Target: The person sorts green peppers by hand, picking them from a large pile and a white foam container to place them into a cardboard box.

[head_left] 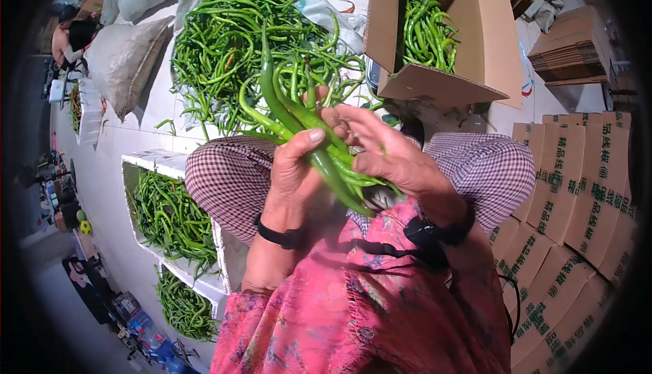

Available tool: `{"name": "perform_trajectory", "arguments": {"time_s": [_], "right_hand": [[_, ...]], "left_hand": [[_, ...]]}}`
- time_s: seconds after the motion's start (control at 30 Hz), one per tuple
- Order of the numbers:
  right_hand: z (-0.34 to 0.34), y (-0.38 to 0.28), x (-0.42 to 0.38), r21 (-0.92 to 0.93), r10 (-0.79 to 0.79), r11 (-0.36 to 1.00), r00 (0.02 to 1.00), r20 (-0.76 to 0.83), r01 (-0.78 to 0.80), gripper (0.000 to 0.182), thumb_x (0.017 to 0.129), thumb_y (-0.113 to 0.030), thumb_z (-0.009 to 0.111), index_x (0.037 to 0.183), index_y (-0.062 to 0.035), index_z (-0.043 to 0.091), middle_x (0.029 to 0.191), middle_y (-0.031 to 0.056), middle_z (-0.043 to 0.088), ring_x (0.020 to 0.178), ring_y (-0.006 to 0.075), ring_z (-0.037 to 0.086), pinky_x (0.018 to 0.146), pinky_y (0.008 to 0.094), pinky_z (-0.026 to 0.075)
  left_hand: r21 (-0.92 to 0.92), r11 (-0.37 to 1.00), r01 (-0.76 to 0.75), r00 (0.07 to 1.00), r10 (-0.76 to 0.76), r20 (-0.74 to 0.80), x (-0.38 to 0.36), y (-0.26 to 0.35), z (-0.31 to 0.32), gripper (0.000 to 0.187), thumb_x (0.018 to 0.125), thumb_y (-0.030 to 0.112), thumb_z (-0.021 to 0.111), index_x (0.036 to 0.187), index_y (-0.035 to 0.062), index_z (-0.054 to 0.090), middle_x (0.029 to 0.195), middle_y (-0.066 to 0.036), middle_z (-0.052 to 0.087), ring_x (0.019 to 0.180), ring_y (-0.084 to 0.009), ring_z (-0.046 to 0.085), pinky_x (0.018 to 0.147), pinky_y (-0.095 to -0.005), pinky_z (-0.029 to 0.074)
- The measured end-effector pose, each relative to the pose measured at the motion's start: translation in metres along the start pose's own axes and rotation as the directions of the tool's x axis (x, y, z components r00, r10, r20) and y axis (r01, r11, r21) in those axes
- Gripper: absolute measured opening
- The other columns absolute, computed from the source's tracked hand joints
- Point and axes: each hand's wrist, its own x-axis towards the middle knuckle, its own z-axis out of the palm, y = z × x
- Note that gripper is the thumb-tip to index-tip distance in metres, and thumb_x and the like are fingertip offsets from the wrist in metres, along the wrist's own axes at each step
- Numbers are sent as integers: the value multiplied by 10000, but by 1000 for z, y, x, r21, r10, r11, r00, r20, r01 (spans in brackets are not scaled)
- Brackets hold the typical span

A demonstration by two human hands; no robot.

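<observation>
Above my lap, a loose bunch of long green chili peppers [282, 107] is held between my two hands. My left hand [297, 160] is wrapped round the bunch from the left, its thumb lying across the peppers. From the right, my right hand [394, 150] closes on the same bunch, with curled fingertips against the peppers and the thumb lower down; part of its grip is hidden. Just beyond the hands lies a big heap of green chili peppers [224, 41] on a pale sack.
An open cardboard box [499, 34] with peppers inside stands ahead right. White foam boxes [221, 252] of peppers sit at left, near full sacks [125, 62]. Flat printed cartons [570, 191] are stacked at right, folded cardboard [574, 45] behind. Another person [64, 41] is far left.
</observation>
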Motion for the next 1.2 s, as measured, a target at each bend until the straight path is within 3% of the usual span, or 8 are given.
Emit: {"name": "perform_trajectory", "arguments": {"time_s": [0.47,0.57,0.7,0.83,0.87,0.97,1.13,1.2], "right_hand": [[-9,33,25,-55,46,998,983,178,-37,899,735,-9,770,1461,-40,240,1331,75,455,1218,177,466,991,308,425],[-3,52,29,-52,-102,993,993,52,105,778,720,-123,756,1370,-7,346,1185,114,544,1109,199,521,934,321,440],[6,41,13,-579,-193,807,979,-66,120,700,713,-193,684,1311,15,385,1131,177,572,1060,250,561,916,379,451],[9,-9,-17,-347,-221,925,963,-154,157,575,762,-146,681,1271,-4,456,1031,110,597,972,211,582,838,345,476],[1,-84,-35,-449,-47,893,984,-172,-36,562,760,-147,686,1254,13,470,1033,91,591,937,173,579,806,327,483],[-15,-150,-41,-415,-192,908,938,-289,58,471,799,-178,731,1158,33,511,929,72,610,843,138,602,752,295,507],[-135,-192,13,-537,-158,837,895,-417,-103,678,804,-216,731,1350,12,401,1033,107,601,929,149,610,774,276,530],[-204,-175,30,-614,-353,777,713,-606,-138,684,796,-257,743,1336,34,439,1099,176,610,924,208,603,802,317,502]], "left_hand": [[467,883,48,971,69,-231,1,6,13,427,785,37,662,1183,-29,522,1029,-102,622,929,-186,618,874,-318,496],[612,790,-25,970,167,-176,3,3,24,480,807,66,641,1248,-39,482,1103,-117,610,979,-186,604,908,-318,470],[845,533,-39,973,212,-89,-1,-2,54,718,843,102,631,1436,-63,262,1285,-159,522,1120,-211,551,976,-331,431],[828,502,-250,946,307,100,-8,3,79,793,851,121,638,1476,-40,177,1385,-215,432,1265,-266,455,1081,-364,324],[763,594,-255,961,245,130,-13,21,88,775,861,158,629,1475,-29,195,1344,-209,476,1244,-282,479,1036,-358,382],[609,785,-117,990,144,5,-27,49,88,672,842,149,610,1405,-74,318,996,-177,645,904,-227,636,812,-310,515],[736,656,-169,926,362,-110,-38,101,69,590,846,150,582,1352,-87,394,743,-89,583,631,-134,552,621,-233,486],[800,590,-110,892,413,-183,-35,130,51,591,891,190,606,1381,-53,380,803,-46,562,712,-101,542,634,-198,457]]}}
